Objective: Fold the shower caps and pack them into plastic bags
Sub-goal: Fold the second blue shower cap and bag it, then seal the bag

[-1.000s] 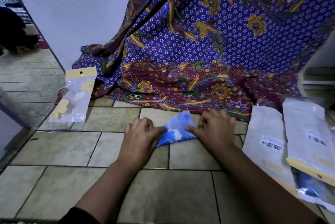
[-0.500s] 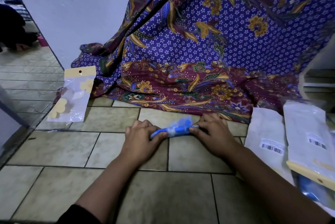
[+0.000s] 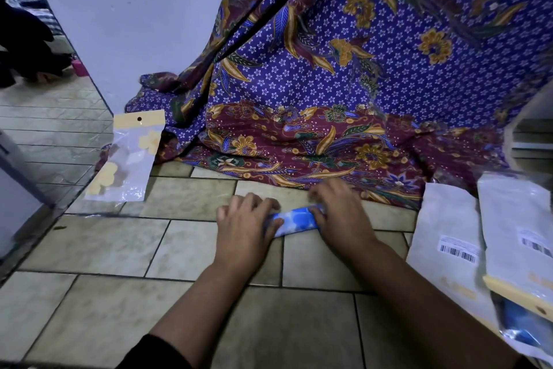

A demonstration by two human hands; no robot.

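A blue shower cap with white flowers (image 3: 294,219) lies on the tiled floor (image 3: 119,303), folded into a narrow flat strip. My left hand (image 3: 244,223) holds its left end with the thumb on top and the fingers curled over it. My right hand (image 3: 338,213) covers the strip's right end, thumb pressing on it. A clear plastic bag with a yellow header card (image 3: 125,159) lies at the left, apart from both hands. More plastic bags with barcode labels (image 3: 449,249) are stacked at the right.
A purple and maroon floral cloth (image 3: 344,84) hangs down and spreads on the floor just behind my hands. A white wall (image 3: 134,24) stands at the back left, with a doorway beside it. White shelves (image 3: 529,141) are at the far right.
The cap went from a wide flat triangle to a narrow strip. Both hands folded it over and now press its two ends down on the floor.
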